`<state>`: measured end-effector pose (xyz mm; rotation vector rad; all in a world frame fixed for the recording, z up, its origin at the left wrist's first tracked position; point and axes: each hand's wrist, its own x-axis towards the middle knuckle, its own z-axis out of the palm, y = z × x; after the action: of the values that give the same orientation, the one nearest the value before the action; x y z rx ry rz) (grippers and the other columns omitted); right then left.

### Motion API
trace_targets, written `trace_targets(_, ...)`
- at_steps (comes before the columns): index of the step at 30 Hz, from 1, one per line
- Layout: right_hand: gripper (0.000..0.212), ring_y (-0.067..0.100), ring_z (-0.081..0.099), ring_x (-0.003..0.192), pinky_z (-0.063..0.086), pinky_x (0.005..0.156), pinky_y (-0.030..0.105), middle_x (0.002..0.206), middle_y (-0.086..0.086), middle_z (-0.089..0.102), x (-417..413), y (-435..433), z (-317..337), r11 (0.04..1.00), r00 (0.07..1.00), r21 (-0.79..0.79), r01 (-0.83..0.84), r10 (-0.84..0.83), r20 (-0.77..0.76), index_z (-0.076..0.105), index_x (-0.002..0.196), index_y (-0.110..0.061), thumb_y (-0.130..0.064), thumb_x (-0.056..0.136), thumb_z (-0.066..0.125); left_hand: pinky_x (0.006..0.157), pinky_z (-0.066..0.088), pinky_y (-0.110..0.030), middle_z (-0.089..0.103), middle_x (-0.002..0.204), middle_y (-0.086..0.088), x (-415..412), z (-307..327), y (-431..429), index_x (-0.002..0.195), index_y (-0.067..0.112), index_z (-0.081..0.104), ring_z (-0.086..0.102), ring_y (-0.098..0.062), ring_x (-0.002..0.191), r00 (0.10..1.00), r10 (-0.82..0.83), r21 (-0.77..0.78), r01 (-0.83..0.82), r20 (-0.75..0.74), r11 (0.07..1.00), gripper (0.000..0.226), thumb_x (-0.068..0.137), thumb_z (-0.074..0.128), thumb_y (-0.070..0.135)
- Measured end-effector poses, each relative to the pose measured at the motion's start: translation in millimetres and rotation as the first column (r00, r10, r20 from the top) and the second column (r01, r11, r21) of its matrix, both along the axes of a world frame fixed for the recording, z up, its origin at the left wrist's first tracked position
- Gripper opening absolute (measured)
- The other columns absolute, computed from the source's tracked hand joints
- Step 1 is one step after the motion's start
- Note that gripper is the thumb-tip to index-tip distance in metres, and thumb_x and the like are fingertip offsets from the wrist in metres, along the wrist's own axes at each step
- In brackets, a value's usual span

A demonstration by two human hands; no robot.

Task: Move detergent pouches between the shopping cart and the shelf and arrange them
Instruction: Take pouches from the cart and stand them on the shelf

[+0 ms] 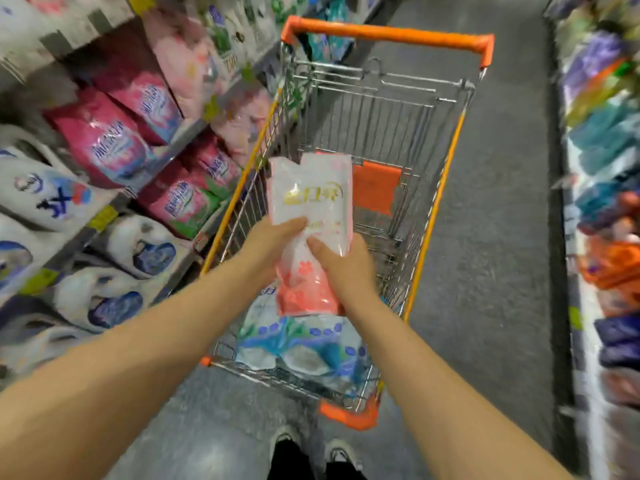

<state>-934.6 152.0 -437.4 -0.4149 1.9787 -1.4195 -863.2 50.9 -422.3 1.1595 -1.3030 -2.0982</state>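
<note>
Head view, hands first. Left hand point(273, 244) gripped the pink-and-white pouch point(311, 202) on its L edge, thumb lying across the front, fingers hidden behind. Right hand point(346, 265) gripped the R edge a bit lower, thumb on the front too, fingers wrapped round the back. So both hands were clamped on the one pouch, neither free.

The pouch sat between the hands, front face up toward the camera. Its long axis ran approx 12 to 6: white end out at 12, away from the body, pink end at 6, near the wrists. It was held up over the shopping cart point(384, 35), not resting on anything, w/ blue-and-white pouches point(301, 348) lying in the basket below it at 6.

Outward from there, the shelf point(187, 135) lay at 9 to 10 from the hands, just beside the cart's L side. Dark pink pouches point(104, 143) stood on it at 9 to 10, pale pink pouches point(180, 53) higher up at approx 11; print too blurred to match brands.

Judgement: the pouch looked bound for the shelf, prob. the pale pink row. Left hand was nearer that side, so it would likely lead. The swing would go across the cart's L rim toward 10 or 11, w/ the long axis needing a turn to sit like the shelved ones.
</note>
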Motion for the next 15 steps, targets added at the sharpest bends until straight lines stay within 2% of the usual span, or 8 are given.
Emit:
trace_targets(3,0.055,0.024,0.061,0.102,0.05,0.087,0.037,0.113,0.002,0.063,8,18,-51,0.99,0.998,0.141,0.019,-0.027,0.051,0.047,0.125,-0.018,-0.042,0.08,0.068,0.075,0.056,-0.032,0.072,0.085,-0.005,-1,-61,16,0.112,0.004,0.061,0.068,-0.02,0.077,0.996,-0.055,0.103,0.049,0.064,0.994,0.025,0.09,0.051,-0.001)
trace_targets(6,0.057,0.029,0.059,0.108,0.048,0.088,0.036,0.121,0.008,0.061,14,31,-88,0.965,0.989,0.258,0.048,-0.083,0.126,0.042,0.131,-0.013,-0.039,0.085,0.063,0.071,0.058,-0.032,0.073,0.082,-0.005,0,-110,31,0.112,0.005,0.06,0.068,-0.022,0.078,0.99,-0.082,0.206,0.058,0.111,0.977,0.026,0.089,0.051,-0.003)
trace_targets(9,0.059,0.031,0.055,0.114,0.045,0.093,0.037,0.129,0.012,0.055,21,46,-115,0.921,0.968,0.382,0.076,-0.161,0.194,0.035,0.137,-0.009,-0.037,0.089,0.057,0.059,0.058,-0.027,0.073,0.072,-0.003,-1,-147,51,0.108,0.003,0.058,0.069,-0.016,0.063,0.98,-0.142,0.28,0.098,0.141,0.955,0.025,0.089,0.047,-0.007)
trace_targets(11,0.061,0.032,0.054,0.117,0.045,0.097,0.042,0.134,0.013,0.052,26,54,-133,0.897,0.94,0.431,0.098,-0.226,0.257,0.034,0.14,-0.009,-0.036,0.089,0.054,0.057,0.057,-0.024,0.072,0.066,0.0,-3,-165,65,0.106,0.004,0.058,0.068,-0.012,0.058,0.958,-0.202,0.289,0.137,0.205,0.947,0.026,0.087,0.047,-0.01)
trace_targets(13,0.059,0.032,0.057,0.114,0.047,0.096,0.044,0.131,0.014,0.056,30,58,-146,0.877,0.914,0.462,0.129,-0.286,0.289,0.04,0.136,-0.01,-0.034,0.085,0.057,0.06,0.056,-0.025,0.072,0.069,-0.001,-4,-177,76,0.111,0.002,0.057,0.068,-0.014,0.061,0.932,-0.242,0.273,0.167,0.269,0.947,0.034,0.082,0.052,-0.013)
trace_targets(15,0.057,0.032,0.056,0.116,0.047,0.097,0.041,0.13,0.015,0.056,32,60,-156,0.84,0.898,0.527,0.131,-0.326,0.296,0.041,0.133,-0.006,-0.031,0.085,0.058,0.068,0.055,-0.03,0.07,0.081,-0.007,-3,-187,85,0.11,0.002,0.061,0.065,-0.02,0.07,0.882,-0.291,0.206,0.227,0.371,0.952,0.042,0.069,0.066,-0.005)
